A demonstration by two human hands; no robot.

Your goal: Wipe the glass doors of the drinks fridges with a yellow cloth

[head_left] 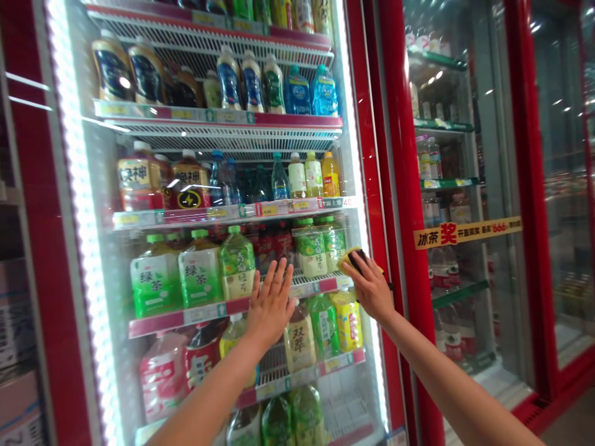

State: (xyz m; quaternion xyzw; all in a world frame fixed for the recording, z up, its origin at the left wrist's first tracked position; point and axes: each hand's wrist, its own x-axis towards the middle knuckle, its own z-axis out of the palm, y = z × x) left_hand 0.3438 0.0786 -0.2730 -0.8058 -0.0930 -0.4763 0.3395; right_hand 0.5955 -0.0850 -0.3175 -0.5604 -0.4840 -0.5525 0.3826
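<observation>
My left hand (269, 306) lies flat with fingers spread, against the glass door of a lit drinks fridge, in front of the shelf with green tea bottles (239, 263). My right hand (373, 292) is closed around a yellow and black cleaning pad (357, 260), pressed near the right side of the glass, next to the lit frame. My fingers and palm cover part of the pad, so its full shape does not show. Behind the glass, close to my right hand, a yellow-labelled bottle (348, 319) stands on the shelf below.
Several shelves of bottled drinks fill the fridge, with price strips (223, 214) along their edges. A red door frame (409, 204) runs down the right side. Beyond it stands another glass-doored fridge with a yellow printed strip (469, 232). Stacked cartons (21, 402) show at lower left.
</observation>
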